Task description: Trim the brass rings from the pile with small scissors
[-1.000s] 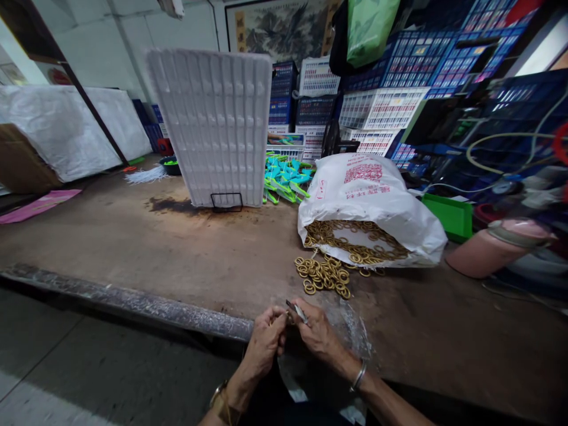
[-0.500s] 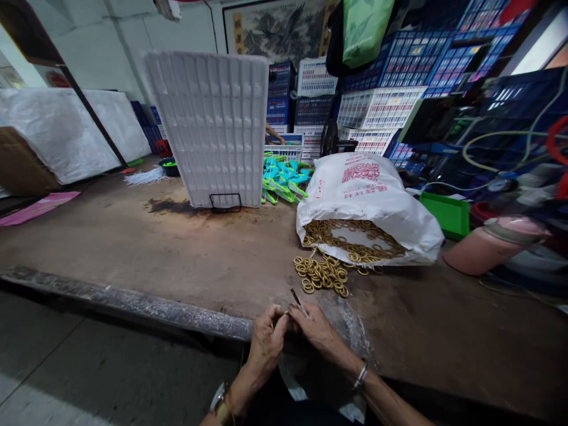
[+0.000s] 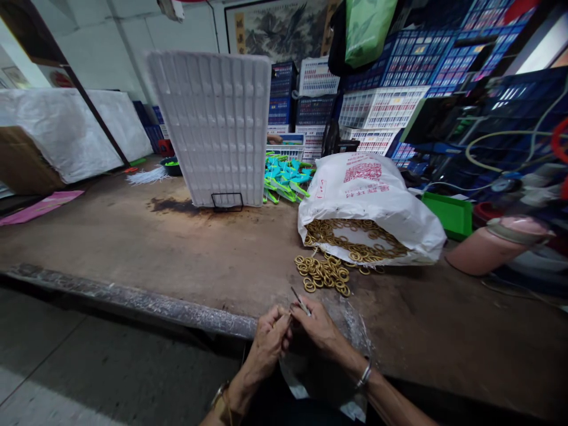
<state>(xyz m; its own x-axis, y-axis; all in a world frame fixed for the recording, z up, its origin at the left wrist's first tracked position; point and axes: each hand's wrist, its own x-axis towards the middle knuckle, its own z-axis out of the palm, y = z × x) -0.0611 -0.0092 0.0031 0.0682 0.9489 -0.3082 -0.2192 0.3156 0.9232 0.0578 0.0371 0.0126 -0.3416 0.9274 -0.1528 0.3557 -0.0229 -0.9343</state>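
Just past the table's front edge, my left hand (image 3: 268,338) is closed in a pinch. A bit of a gold ring (image 3: 289,315) shows at its fingertips, mostly hidden by the fingers. Close on its right is my right hand (image 3: 316,324), closed around a slim knife-like tool (image 3: 302,300) whose thin dark tip points up and left. The fingertips of both hands nearly meet. Beyond them a loose pile of gold rings (image 3: 323,273) lies on the table, in front of a white sack (image 3: 377,177) whose open mouth shows many more rings.
A ribbed white plastic tray (image 3: 213,130) stands upright on the brown table (image 3: 186,254). Turquoise and green pieces (image 3: 286,177) are heaped behind it. A pink bottle-like container (image 3: 492,245) and a green tray (image 3: 448,214) stand at right. Another person's hand (image 3: 274,139) shows near stacked crates.
My left hand has turned slightly, its fingers curling more at the ring. My right hand keeps its hold on the tool. The other person's hand at the back has shifted.
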